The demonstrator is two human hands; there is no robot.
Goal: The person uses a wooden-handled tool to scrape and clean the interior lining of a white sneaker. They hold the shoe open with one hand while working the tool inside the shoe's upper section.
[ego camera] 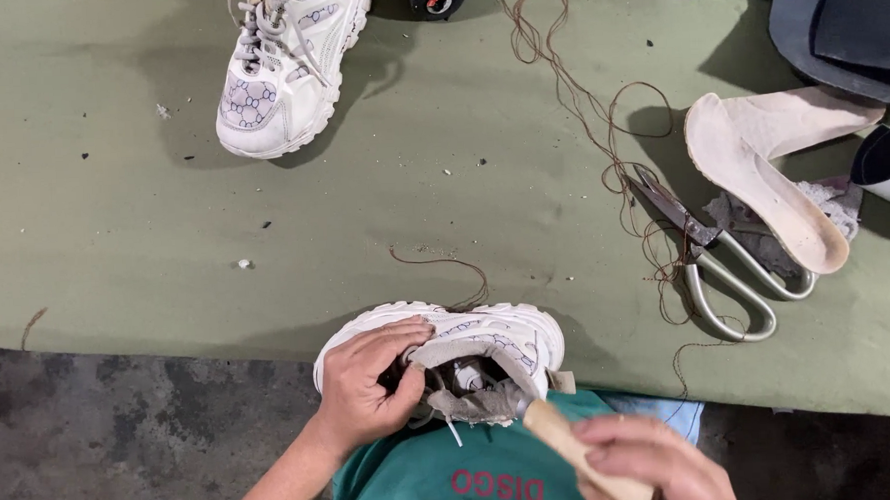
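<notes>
Open green mat point(119, 222) at left and centre, scissors point(727, 270) and tangled thread point(598, 126) (brown) crowding the right

white sneaker point(468, 343): chunky sole, patterned side panels, sitting at the near edge of the green desk point(119, 222), opening facing the person, tongue and lining pulled open | wooden tool handle point(570, 448): pale, rounded, lying slanted just right of and nearer than the sneaker's opening, its tip hidden there.
</notes>
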